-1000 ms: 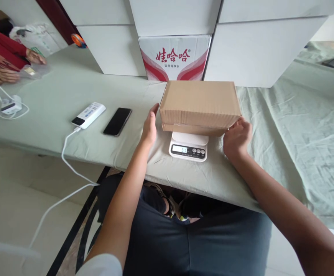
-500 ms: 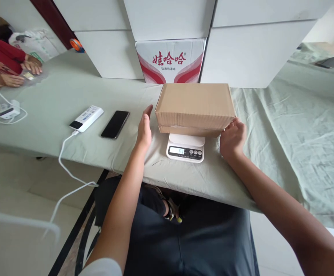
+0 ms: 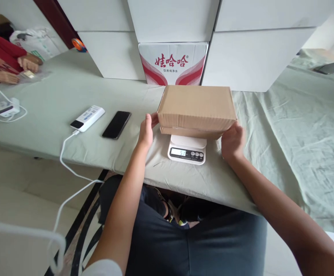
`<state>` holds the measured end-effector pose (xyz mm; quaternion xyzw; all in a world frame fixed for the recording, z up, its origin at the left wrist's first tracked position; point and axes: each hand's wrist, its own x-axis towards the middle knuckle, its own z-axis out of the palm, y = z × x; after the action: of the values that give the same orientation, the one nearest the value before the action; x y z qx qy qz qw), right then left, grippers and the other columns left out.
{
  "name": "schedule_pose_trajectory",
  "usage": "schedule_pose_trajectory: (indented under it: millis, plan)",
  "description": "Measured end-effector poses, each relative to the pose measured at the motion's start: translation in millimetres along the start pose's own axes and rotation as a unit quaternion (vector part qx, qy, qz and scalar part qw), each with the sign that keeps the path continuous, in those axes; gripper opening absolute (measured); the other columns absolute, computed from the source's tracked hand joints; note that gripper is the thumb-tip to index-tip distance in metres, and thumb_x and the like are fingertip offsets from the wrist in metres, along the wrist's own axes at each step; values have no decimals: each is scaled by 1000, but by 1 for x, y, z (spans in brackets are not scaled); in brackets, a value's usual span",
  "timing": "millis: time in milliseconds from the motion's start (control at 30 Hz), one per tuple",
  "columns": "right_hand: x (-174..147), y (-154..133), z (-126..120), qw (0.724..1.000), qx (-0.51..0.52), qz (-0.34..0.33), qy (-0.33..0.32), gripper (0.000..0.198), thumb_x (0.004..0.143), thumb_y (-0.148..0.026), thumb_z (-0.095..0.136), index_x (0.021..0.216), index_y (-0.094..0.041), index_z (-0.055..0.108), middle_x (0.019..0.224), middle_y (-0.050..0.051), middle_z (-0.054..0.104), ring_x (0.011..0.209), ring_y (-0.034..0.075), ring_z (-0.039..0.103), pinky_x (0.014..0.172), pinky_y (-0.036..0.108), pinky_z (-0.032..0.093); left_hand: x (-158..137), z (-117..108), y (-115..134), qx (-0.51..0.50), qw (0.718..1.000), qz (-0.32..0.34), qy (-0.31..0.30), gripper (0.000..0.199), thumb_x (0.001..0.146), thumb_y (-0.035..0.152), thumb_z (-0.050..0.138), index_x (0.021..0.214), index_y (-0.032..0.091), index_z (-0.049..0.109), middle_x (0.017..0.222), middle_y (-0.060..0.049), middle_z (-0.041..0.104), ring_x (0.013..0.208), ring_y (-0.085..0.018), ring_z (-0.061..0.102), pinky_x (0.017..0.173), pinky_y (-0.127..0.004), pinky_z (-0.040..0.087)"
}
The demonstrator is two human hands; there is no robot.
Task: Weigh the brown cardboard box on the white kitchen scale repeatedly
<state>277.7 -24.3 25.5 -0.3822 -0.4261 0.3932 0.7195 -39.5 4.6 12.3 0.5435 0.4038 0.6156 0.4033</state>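
Note:
A closed brown cardboard box (image 3: 197,101) sits on a small white kitchen scale (image 3: 187,150), whose lit display shows digits. The box overhangs the scale on both sides and covers most of its platform. My left hand (image 3: 147,131) is against the box's left side, thumb up, its fingertips partly hidden behind the corner. At the lower right corner, my right hand (image 3: 233,141) grips the box with curled fingers, some of them out of sight. Between them, my two hands hold the box from either side.
Left of the scale lie a black smartphone (image 3: 116,125) and a white power bank (image 3: 88,119) with a cable hanging off the table. Behind stand large white boxes (image 3: 241,57) and a printed carton (image 3: 172,63). Another person's hands (image 3: 28,63) handle a plastic-wrapped item at far left.
My left hand has moved right and closed in on the box's left side, where there was a gap. My right hand stays at its corner. The view has shifted slightly.

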Motion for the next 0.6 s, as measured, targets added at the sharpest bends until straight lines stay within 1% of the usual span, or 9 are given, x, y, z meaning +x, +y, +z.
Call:
schedule_pose_trajectory:
  millis: [67, 133, 200, 267, 333, 400, 467, 533, 600]
  plan:
    - [-5, -5, 1, 999, -19, -5, -40, 46, 91, -75, 65, 100, -30, 67, 110, 7, 76, 125, 32, 72, 107, 50, 63, -4, 5, 2, -14, 1000, -12, -17, 98, 96, 101, 38, 143, 24, 78, 143, -19, 83, 159, -42, 62, 132, -59, 51]
    - [-10, -15, 3, 998, -22, -9, -60, 49, 92, -77, 65, 108, -30, 68, 122, 8, 77, 136, 32, 69, 117, 52, 60, -8, 12, 11, -34, 998, -17, -43, 99, 95, 102, 39, 143, 25, 78, 146, -18, 81, 162, -41, 59, 133, -58, 50]
    - [-14, -30, 6, 997, -16, -10, -69, 50, 95, -78, 62, 114, -31, 69, 131, 7, 77, 143, 32, 66, 122, 53, 58, -9, 21, 25, -52, 996, -18, -73, 101, 95, 103, 35, 146, 27, 76, 153, -15, 78, 166, -39, 54, 136, -57, 46]
    - [-10, -44, 10, 997, -12, -11, -69, 49, 99, -78, 57, 115, -33, 71, 134, 5, 77, 149, 31, 64, 123, 52, 59, 1, 31, 39, -59, 994, -15, -94, 99, 97, 101, 30, 149, 29, 73, 159, -12, 75, 170, -38, 49, 140, -57, 42]
    - [1, -48, 17, 998, -9, -19, -54, 49, 100, -78, 54, 114, -35, 74, 131, 4, 78, 153, 31, 63, 124, 52, 60, 23, 41, 44, -59, 994, -1, -90, 97, 101, 98, 26, 150, 29, 72, 160, -10, 74, 172, -37, 46, 142, -57, 39]
    - [20, -37, 26, 999, -3, -37, -19, 49, 99, -78, 56, 114, -35, 74, 130, 4, 78, 154, 29, 62, 129, 52, 57, 53, 52, 36, -65, 996, 18, -60, 94, 103, 96, 24, 151, 29, 72, 161, -8, 74, 173, -37, 44, 143, -56, 38]
    - [40, -12, 32, 998, 1, -57, -4, 52, 97, -80, 59, 119, -35, 73, 138, 3, 77, 157, 28, 60, 140, 55, 47, 82, 64, 15, -76, 997, 12, -20, 94, 104, 94, 22, 150, 29, 72, 161, -7, 74, 174, -35, 43, 144, -55, 37]
    - [57, 16, 34, 999, -6, -34, 4, 62, 91, -86, 61, 124, -34, 72, 148, 3, 74, 162, 27, 55, 148, 57, 32, 100, 74, -12, -94, 994, -44, 35, 97, 104, 94, 20, 148, 26, 73, 162, -10, 73, 174, -34, 43, 144, -53, 37]
    - [68, 39, 31, 1000, -15, -14, -13, 71, 87, -89, 65, 131, -33, 70, 160, 3, 68, 170, 25, 45, 152, 55, 20, 106, 80, -36, -110, 987, -106, 57, 95, 104, 94, 26, 149, 24, 73, 163, -12, 73, 172, -35, 47, 143, -51, 39]
